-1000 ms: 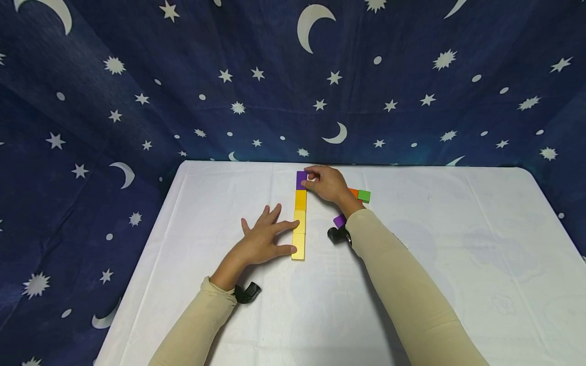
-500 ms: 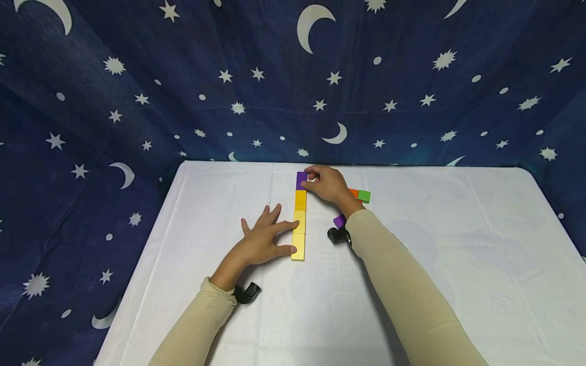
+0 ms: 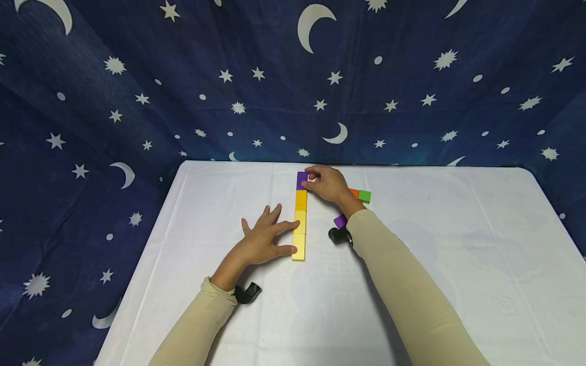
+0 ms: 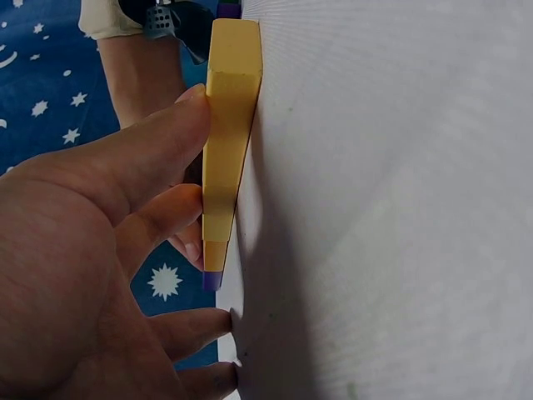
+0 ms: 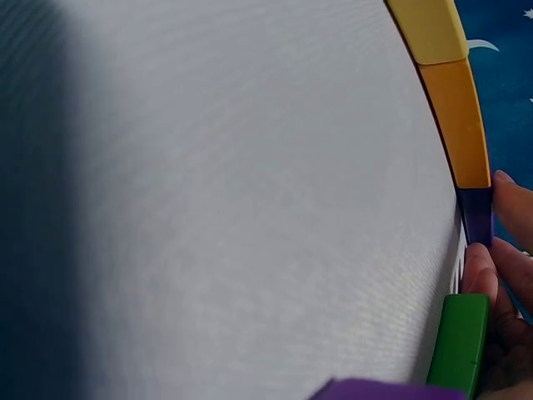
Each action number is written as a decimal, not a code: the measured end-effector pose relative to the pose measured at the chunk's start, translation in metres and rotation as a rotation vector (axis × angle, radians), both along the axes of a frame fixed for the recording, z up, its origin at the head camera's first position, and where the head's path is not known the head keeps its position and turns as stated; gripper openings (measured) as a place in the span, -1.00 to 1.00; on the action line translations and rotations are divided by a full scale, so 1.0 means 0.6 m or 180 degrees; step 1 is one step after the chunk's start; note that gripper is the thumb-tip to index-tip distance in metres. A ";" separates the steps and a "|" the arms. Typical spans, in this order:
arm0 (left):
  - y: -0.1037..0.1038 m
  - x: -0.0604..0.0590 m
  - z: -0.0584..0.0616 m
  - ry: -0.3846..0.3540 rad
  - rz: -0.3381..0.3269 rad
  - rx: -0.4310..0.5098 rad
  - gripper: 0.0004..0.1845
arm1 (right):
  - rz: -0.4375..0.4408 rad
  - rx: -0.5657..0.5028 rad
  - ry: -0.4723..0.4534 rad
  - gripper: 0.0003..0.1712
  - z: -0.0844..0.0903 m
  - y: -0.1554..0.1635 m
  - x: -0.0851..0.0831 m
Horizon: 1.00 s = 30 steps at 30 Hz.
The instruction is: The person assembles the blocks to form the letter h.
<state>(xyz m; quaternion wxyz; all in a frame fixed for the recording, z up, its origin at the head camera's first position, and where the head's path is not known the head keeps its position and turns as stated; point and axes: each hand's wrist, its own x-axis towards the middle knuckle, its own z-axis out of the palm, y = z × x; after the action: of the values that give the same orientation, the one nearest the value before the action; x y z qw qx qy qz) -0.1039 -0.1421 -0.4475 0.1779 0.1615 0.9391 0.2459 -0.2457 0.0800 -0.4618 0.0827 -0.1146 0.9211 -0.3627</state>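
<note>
Right hand hides most of the orange block behind it

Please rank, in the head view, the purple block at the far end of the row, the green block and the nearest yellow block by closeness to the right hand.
1. Purple block: pinched by the right hand, at its left.
2. Green block: just right of the wrist.
3. Nearest yellow block: closest to the person, touched by the left hand.

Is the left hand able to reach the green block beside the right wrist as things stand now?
Probably not directly. The green block lies beyond the right hand and its forearm, which cross the way, while the left hand rests against the yellow blocks on the other side of the row.
</note>
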 end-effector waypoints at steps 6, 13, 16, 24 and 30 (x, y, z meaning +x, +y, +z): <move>0.001 0.001 0.001 0.0024 0.0013 0.0012 -0.32 | -0.0125 -0.0233 -0.0243 -0.37 0.004 0.004 -0.002; 0.002 0.001 0.004 -0.0006 0.0025 -0.0049 -0.32 | -0.0385 -0.1178 -0.0427 -0.40 0.022 0.019 0.002; 0.002 0.000 0.004 0.0029 0.0022 -0.0126 -0.32 | -0.0380 -0.1364 -0.0343 -0.45 0.028 0.031 0.005; 0.006 -0.003 0.006 0.0070 0.0027 -0.0288 -0.31 | 0.0076 -0.0811 -0.0345 -0.50 0.056 0.078 0.034; 0.006 -0.004 0.005 0.0081 0.0025 -0.0293 -0.31 | 0.0591 -0.0216 -0.0187 -0.64 0.075 0.115 0.069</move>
<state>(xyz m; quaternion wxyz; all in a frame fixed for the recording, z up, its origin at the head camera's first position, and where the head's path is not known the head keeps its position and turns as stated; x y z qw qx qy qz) -0.1063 -0.1386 -0.4446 0.1721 0.1526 0.9522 0.2011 -0.2045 0.1489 -0.4170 0.1390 -0.1914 0.8909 -0.3877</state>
